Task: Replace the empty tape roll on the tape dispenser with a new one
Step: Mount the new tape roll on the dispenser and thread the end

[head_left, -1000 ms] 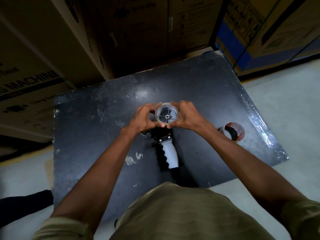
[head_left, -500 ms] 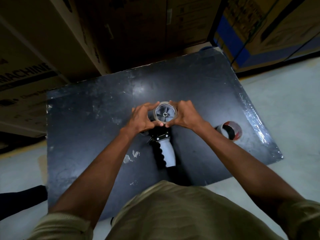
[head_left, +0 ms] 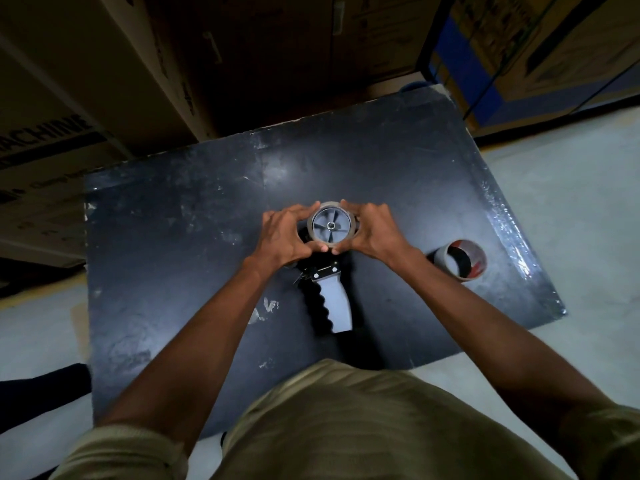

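A tape dispenser with a grey handle lies flat on the black table, its handle pointing toward me. A clear tape roll sits around the dispenser's grey spoked hub. My left hand grips the roll from the left, and my right hand grips it from the right, with the thumbs meeting at its near edge. An empty brown cardboard core stands on the table to the right, apart from my hands.
Large cardboard boxes are stacked behind the table and to its left. A blue and brown box stands at the back right. Pale floor lies to the right of the table's edge.
The roll has sunk further over the hub: its spokes now show plainly inside the ring. Both hands stay around it, shifted only slightly.
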The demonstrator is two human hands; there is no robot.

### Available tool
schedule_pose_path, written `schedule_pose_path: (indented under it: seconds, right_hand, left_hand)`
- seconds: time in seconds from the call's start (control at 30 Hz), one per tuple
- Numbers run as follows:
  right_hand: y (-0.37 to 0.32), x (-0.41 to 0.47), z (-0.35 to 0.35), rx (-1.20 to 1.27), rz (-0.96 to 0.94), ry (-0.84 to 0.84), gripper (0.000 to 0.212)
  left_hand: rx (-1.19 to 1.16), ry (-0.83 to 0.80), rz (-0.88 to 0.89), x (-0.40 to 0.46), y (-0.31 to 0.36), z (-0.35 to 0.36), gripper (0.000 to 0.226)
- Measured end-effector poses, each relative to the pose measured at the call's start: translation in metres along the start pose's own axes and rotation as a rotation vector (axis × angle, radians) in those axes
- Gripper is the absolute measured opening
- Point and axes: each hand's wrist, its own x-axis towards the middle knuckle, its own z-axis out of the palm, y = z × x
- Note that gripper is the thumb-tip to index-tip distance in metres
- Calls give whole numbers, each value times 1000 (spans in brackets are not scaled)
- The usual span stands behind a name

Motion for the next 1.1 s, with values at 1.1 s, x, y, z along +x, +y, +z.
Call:
schedule_pose_path:
  seconds: [1.1]
  right_hand:
    - [3,-5,3,-8,-33,-43,69]
  left_hand:
    - [186,-122,-10,-14,2,8,116]
